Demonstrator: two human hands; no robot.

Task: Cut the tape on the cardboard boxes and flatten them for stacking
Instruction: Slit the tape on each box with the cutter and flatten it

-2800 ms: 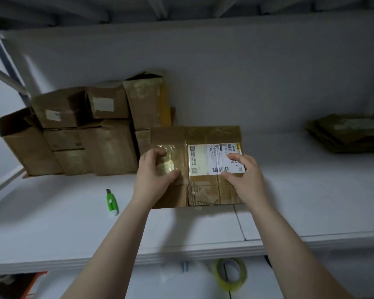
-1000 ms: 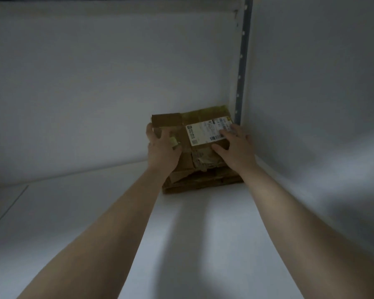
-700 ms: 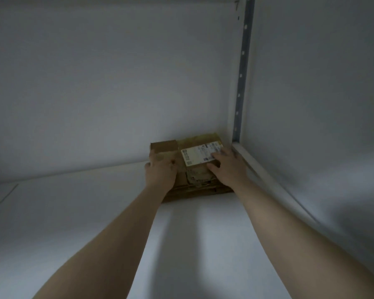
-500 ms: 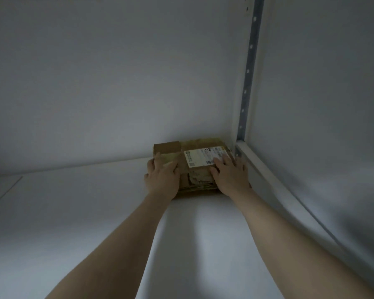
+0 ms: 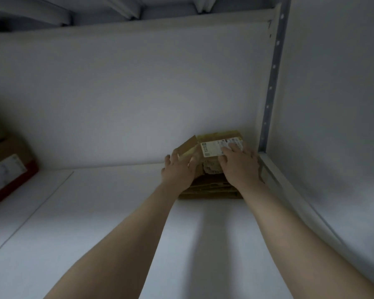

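Change since earlier: both hands and the flattened box have gone from the shelf front, beside the standing boxes and green cutter, to the back right corner. In the last half second the view has tipped up to show the shelf underside.
Head view, task thing: the flattened box [image 5: 221, 145], shipping label up, lies on top of a pile of flattened cardboard [image 5: 212, 190], against the back wall and near the perforated upright post [image 5: 272, 83].
Left hand [image 5: 178, 169]: palm down, fingers spread and fairly straight, pressing the box's left part; it grips nothing.
Right hand [image 5: 240, 167]: palm down, fingers extended over the label, pressing, not gripping.
Key relation: the box sits directly under and ahead of both hands, its long axis running left to right along the wall. The right hand is nearer the post. The left hand sits by the free edge, where a flap [image 5: 187, 145] tilts upward and likely needs holding down before release.
Hard to make out: dim light blurs the label print; both palms cover the box's near half. A red-edged box [image 5: 9, 175] is cut off at far left.
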